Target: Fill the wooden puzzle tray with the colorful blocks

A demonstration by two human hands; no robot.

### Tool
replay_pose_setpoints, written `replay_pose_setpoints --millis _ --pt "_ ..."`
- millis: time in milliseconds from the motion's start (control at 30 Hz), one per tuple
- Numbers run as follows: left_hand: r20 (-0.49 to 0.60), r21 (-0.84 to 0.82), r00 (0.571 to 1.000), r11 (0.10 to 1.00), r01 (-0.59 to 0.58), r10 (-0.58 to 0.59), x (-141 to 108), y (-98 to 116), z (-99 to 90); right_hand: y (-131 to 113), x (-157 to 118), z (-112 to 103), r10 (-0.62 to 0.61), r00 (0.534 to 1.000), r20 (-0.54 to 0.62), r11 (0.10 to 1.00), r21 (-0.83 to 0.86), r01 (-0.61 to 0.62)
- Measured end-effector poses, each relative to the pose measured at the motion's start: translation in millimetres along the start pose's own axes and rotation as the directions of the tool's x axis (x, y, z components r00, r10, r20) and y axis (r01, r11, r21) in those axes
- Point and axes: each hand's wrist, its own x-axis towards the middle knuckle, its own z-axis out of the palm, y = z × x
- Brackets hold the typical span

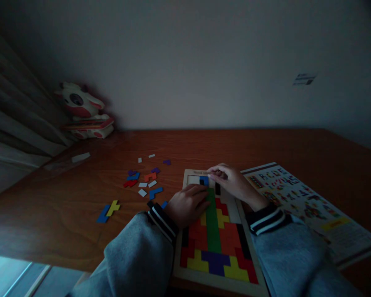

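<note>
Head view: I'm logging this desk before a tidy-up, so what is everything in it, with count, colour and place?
Flat wooden puzzle tray: one, pale, centre front
Fitted puzzle pieces: many, green, red, orange, yellow, purple, blue, black, in the tray
Loose flat pieces: over a dozen, mixed colours, left of the tray
Printed sheet: one, white, multicolour, right
Animal-shaped toy: one, white and red, back left
Flat strip: one, whitish, left
Wooden table: one, brown, beneath
Curtain: pale, far left
Wall: grey, behind
Label: one, whitish, on the wall
Sleeves: two, grey, striped cuffs, front
Left hand, right hand: over the tray
</note>
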Motion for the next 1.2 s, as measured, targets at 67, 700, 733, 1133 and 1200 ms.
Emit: replay_pose_setpoints --millis 67,700,733,1133,1200 --pt "0.000 0.001 1.000 1.000 -0.019 0.019 0.6 0.6 -0.9 5.7 -2.1 -7.1 0.018 1.000 0.022 1.000 -0.015 -0.017" --pt "0.020 0.009 0.999 0.999 -0.034 0.034 2.1 1.1 0.3 8.7 -12.3 -27.1 0.116 0.981 0.152 0.975 -0.204 -0.084" --pt "0.019 0.010 0.999 0.999 -0.036 0.036 2.1 1.0 0.3 8.8 -12.3 -27.0 0.113 0.981 0.159 0.977 -0.198 -0.081" --pt "-0.014 0.063 0.999 0.997 -0.047 0.048 1.4 4.5 -0.7 9.6 -9.3 -24.8 0.166 0.974 0.155 0.984 -0.098 -0.152" --pt "-0.055 0.069 0.998 0.998 -0.003 0.006 2.6 3.0 -9.9 10.4 -9.4 -24.2 0.163 0.977 0.137 0.985 -0.073 -0.154"
